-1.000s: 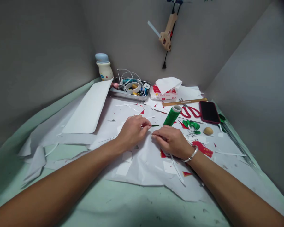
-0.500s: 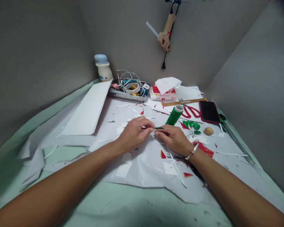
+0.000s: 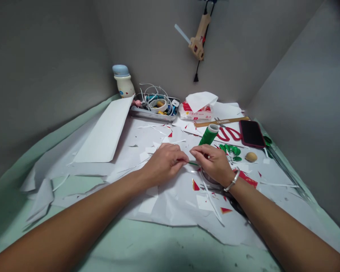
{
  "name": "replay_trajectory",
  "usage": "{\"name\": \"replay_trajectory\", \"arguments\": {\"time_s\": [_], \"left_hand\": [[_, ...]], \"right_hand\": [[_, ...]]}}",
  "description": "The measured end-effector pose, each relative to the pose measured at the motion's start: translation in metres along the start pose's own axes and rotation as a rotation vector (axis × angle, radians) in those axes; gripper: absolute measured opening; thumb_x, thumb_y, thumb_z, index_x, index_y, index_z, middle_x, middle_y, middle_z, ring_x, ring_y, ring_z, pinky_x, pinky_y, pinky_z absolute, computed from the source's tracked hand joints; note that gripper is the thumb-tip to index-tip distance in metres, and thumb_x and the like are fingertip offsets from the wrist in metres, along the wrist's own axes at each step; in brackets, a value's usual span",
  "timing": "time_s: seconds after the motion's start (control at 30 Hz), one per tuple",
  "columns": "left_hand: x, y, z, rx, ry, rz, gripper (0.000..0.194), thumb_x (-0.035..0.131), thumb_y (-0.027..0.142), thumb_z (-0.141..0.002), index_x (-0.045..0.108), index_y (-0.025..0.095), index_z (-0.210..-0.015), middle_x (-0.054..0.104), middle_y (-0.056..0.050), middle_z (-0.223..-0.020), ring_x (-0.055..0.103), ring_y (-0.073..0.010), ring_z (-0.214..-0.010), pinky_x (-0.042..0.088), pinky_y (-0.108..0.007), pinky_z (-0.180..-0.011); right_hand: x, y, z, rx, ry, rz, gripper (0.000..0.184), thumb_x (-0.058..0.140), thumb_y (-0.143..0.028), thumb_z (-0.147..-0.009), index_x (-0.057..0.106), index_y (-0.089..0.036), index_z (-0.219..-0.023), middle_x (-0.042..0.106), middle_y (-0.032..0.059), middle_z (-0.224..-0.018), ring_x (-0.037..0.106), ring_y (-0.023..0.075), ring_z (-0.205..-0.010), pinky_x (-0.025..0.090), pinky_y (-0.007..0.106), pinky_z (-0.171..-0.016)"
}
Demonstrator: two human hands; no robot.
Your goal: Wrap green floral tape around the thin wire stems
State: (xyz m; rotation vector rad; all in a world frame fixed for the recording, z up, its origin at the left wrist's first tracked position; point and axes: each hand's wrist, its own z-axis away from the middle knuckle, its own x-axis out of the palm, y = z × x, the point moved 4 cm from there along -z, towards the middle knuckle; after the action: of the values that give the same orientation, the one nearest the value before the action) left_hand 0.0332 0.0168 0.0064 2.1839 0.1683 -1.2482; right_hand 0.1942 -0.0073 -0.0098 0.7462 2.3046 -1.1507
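My left hand is closed, its thumb and fingers pinching a thin stick whose green tip sticks out to the right. My right hand, with a silver bracelet at the wrist, is closed in a pinch just right of that tip; what it holds, if anything, is too fine to make out. Right behind it stands a spool of green thread. Green shiny leaf-like pieces lie beyond the right hand, near a small tan ball. Partly under the right hand is a roll of tape.
Red-handled scissors, a gold strip and a phone lie at the back right. Dark scissors rest below my right wrist. Behind are a metal tray, tissues and a bottle. A glue gun hangs above.
My hands have drawn slightly apart. The right hand has turned up with its fingertips lifted off the stick; the left has shifted slightly right and down, still pinching the stick.
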Motion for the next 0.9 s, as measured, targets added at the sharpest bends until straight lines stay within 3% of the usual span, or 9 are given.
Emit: {"name": "replay_trajectory", "arguments": {"time_s": [0.1, 0.27, 0.4, 0.57, 0.7, 0.8, 0.9], "left_hand": [[-0.007, -0.002, 0.0, -0.114, 0.085, 0.151, 0.013, 0.053, 0.017, -0.084, 0.066, 0.018, -0.088, 0.062, -0.002, -0.083, 0.056, -0.0152, -0.083, 0.043, -0.03, -0.079], [-0.011, -0.01, 0.001, -0.263, 0.189, 0.143, 0.013, 0.052, 0.016, -0.083, 0.065, 0.018, -0.083, 0.063, -0.002, -0.085, 0.057, -0.0157, -0.081, 0.044, -0.03, -0.075], [-0.004, -0.01, 0.001, -0.163, 0.098, -0.067, 0.014, 0.053, 0.014, -0.081, 0.066, 0.019, -0.083, 0.062, -0.002, -0.079, 0.056, -0.0182, -0.082, 0.04, -0.037, -0.084], [0.003, -0.003, 0.001, 0.025, -0.025, -0.079, 0.016, 0.051, 0.015, -0.084, 0.066, 0.02, -0.087, 0.061, -0.002, -0.078, 0.055, -0.0174, -0.08, 0.039, -0.037, -0.085], [-0.006, -0.003, 0.001, -0.064, 0.052, 0.072, 0.013, 0.053, 0.017, -0.084, 0.066, 0.02, -0.089, 0.062, -0.002, -0.081, 0.055, -0.0164, -0.083, 0.041, -0.035, -0.085], [-0.01, -0.006, 0.0, -0.163, 0.116, 0.167, 0.013, 0.052, 0.018, -0.085, 0.065, 0.02, -0.085, 0.063, -0.002, -0.085, 0.057, -0.016, -0.084, 0.043, -0.033, -0.081], [-0.011, -0.01, 0.001, -0.23, 0.163, 0.119, 0.012, 0.052, 0.018, -0.084, 0.065, 0.02, -0.083, 0.064, -0.002, -0.086, 0.057, -0.0166, -0.083, 0.043, -0.033, -0.081]], "right_hand": [[0.006, 0.003, 0.002, 0.011, -0.105, -0.01, 0.014, 0.055, -0.021, -0.087, 0.069, -0.021, -0.088, 0.07, 0.0018, -0.081, 0.061, 0.0147, -0.075, 0.046, 0.026, -0.07], [0.014, -0.015, 0.008, -0.175, -0.243, 0.136, 0.016, 0.053, -0.023, -0.089, 0.068, -0.021, -0.089, 0.067, 0.0025, -0.076, 0.057, 0.0153, -0.074, 0.044, 0.027, -0.068], [0.008, -0.023, 0.007, -0.235, -0.143, 0.168, 0.016, 0.052, -0.023, -0.089, 0.068, -0.019, -0.09, 0.065, 0.0027, -0.072, 0.053, 0.015, -0.069, 0.042, 0.028, -0.066], [0.0, -0.006, 0.001, -0.045, -0.022, 0.046, 0.016, 0.054, -0.023, -0.089, 0.069, -0.021, -0.085, 0.068, 0.0019, -0.077, 0.059, 0.0147, -0.073, 0.045, 0.027, -0.07], [0.004, 0.005, 0.001, 0.048, -0.062, -0.031, 0.015, 0.055, -0.022, -0.088, 0.069, -0.021, -0.086, 0.07, 0.0016, -0.082, 0.062, 0.0146, -0.076, 0.046, 0.026, -0.07], [0.011, -0.001, 0.004, -0.029, -0.18, 0.022, 0.015, 0.054, -0.022, -0.087, 0.07, -0.021, -0.09, 0.07, 0.0022, -0.08, 0.061, 0.0148, -0.076, 0.046, 0.026, -0.07], [0.015, -0.015, 0.009, -0.15, -0.258, 0.138, 0.016, 0.053, -0.024, -0.088, 0.068, -0.021, -0.09, 0.068, 0.0025, -0.077, 0.058, 0.0153, -0.074, 0.044, 0.027, -0.069]]}}
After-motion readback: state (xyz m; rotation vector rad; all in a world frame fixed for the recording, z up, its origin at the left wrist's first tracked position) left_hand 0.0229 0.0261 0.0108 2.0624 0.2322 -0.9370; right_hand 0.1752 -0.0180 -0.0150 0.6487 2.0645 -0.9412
